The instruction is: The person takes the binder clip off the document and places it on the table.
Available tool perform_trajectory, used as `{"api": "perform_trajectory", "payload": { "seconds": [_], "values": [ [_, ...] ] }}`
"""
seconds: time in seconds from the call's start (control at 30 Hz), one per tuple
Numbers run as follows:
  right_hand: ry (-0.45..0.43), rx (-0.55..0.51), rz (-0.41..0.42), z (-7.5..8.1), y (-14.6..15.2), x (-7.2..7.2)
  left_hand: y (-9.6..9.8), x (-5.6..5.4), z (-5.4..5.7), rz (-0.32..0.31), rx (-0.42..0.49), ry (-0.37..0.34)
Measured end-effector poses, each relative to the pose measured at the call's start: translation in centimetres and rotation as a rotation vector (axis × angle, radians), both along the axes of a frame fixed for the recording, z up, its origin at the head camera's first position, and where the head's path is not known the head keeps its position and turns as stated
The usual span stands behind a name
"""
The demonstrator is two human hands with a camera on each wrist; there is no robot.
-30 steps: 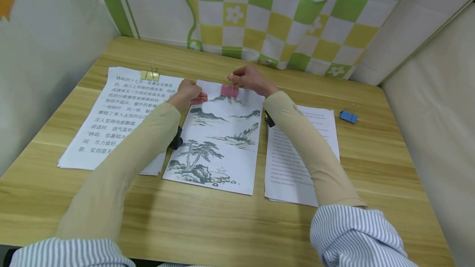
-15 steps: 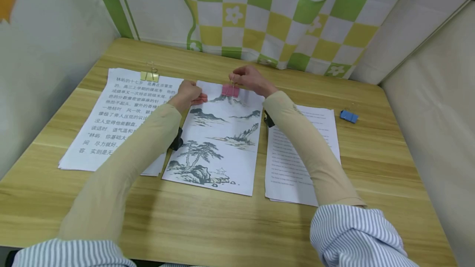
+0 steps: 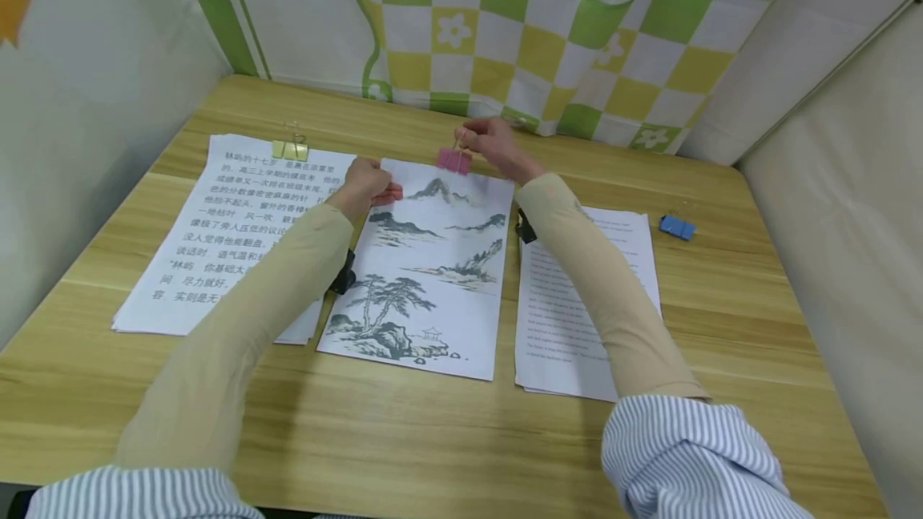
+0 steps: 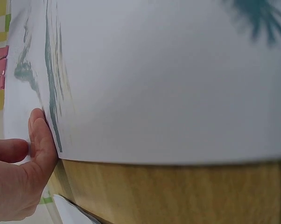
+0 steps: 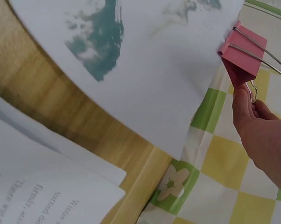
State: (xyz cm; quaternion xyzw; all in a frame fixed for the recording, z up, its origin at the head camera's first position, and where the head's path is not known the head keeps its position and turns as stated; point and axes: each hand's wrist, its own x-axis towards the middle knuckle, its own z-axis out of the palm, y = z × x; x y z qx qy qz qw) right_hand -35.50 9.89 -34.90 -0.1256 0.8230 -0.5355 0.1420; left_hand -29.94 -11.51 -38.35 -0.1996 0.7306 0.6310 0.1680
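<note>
A pink binder clip (image 3: 454, 160) is at the top edge of a sheet with an ink landscape (image 3: 461, 319). My right hand (image 3: 496, 144) pinches one of its wire handles, as the right wrist view shows; its other handle (image 5: 259, 53) extends free. The clip's mouth meets the paper's edge; whether it bites on the sheets I cannot tell. At the upper left edge of the landscape sheet rests my left hand (image 3: 369, 183), its fingers (image 4: 43, 140) straight against the paper, thumb apart from them.
A stack of Chinese text (image 3: 238, 215) lies left, with a yellow binder clip (image 3: 290, 150) at its top. Right is an English-text stack (image 3: 562, 327), partly under the right forearm. A blue binder clip (image 3: 677, 227) lies farther right. Behind the wooden table (image 3: 404, 439) hangs a checkered curtain (image 3: 497, 46).
My right hand has moved the pink binder clip away from me, up to the sheet's top edge, baring the mountain peak drawing. The left hand has stayed in place.
</note>
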Motion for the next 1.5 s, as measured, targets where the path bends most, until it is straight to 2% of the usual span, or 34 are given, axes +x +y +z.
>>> {"api": "perform_trajectory", "payload": {
  "seconds": [0.3,0.53,0.73,0.83,1.03,1.27,1.5],
  "values": [
    [-0.021,-0.057,-0.05,0.4,0.7,-0.3,0.4,0.1,0.0,0.002,-0.022,-0.009],
    [0.032,-0.091,-0.078,0.6,1.7,-0.1,0.8,0.0,-0.6,-0.006,-0.022,-0.014],
    [-0.003,-0.112,-0.134,0.9,3.2,-0.3,1.0,0.3,-0.4,-0.004,-0.047,0.002],
    [-0.009,-0.162,-0.175,1.0,4.0,-0.3,1.0,0.4,-0.3,-0.002,-0.058,0.013],
    [-0.011,-0.167,-0.223,1.1,6.0,-0.1,0.7,0.1,-0.3,0.012,-0.081,0.022],
    [-0.008,-0.138,-0.268,1.1,8.1,0.0,0.7,-0.5,-0.8,0.014,-0.117,0.014],
    [-0.001,-0.171,-0.285,1.0,9.8,-0.1,0.4,-0.3,-0.6,-0.001,-0.123,0.03]
  ]
}}
